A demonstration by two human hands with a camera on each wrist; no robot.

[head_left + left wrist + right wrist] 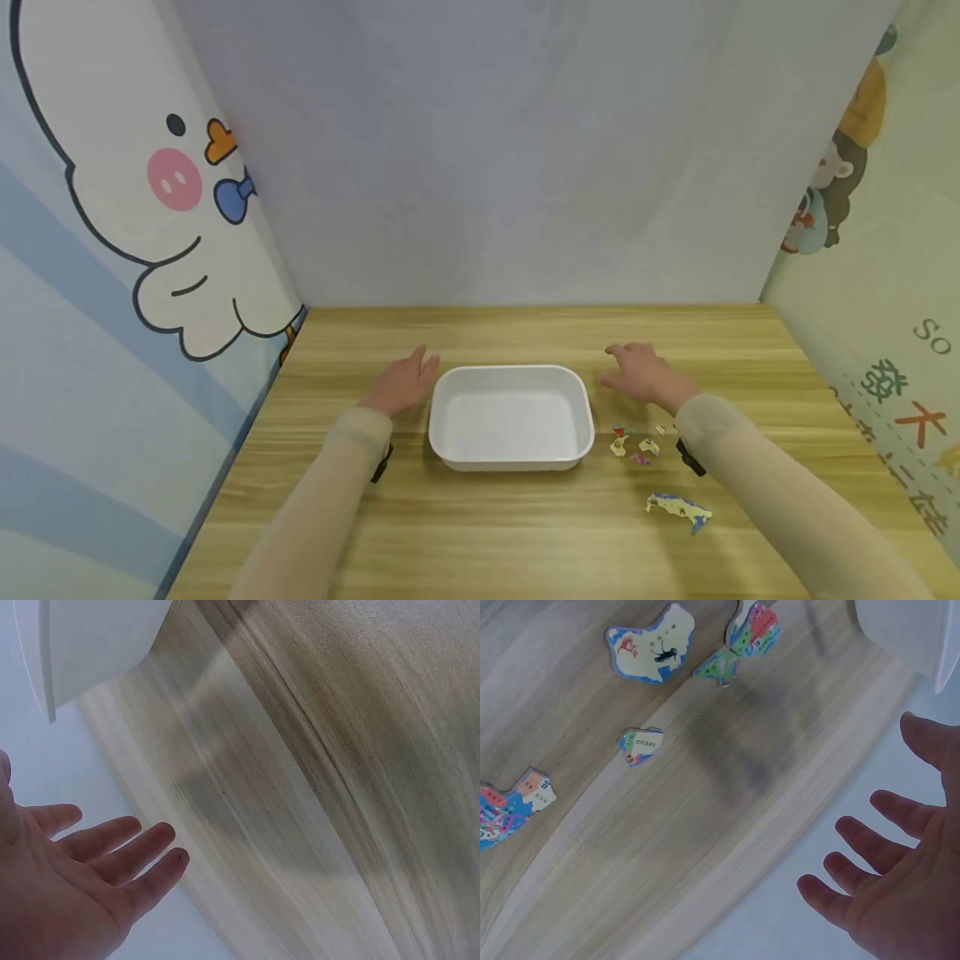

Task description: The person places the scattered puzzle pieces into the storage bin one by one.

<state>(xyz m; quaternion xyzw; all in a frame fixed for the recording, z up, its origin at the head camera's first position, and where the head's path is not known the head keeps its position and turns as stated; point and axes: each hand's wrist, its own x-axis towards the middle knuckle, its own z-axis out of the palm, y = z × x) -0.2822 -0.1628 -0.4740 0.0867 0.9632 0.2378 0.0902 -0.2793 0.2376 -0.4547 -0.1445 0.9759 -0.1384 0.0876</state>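
Note:
A white rectangular tray [512, 417] with rounded corners stands on the wooden table. My left hand [405, 383] hovers just beyond its left side, fingers loosely spread and holding nothing; the left wrist view shows that hand [82, 877] palm and all, apart from the tray's wall [105, 645]. On the other side, my right hand [639, 372] is held off the tray's right rim, also bare. Several small flat printed puzzle pieces [648, 447] lie right of the tray, nearer me than the right hand. In the right wrist view, spread fingers [877, 844] touch none of them.
A longer piece [678, 508] with blue edges lies closer to me, beside the right forearm. The wooden table [480, 533] meets a pale backdrop [480, 167] at its far edge. Printed cartoon sheets [97, 375] flank the table on both sides.

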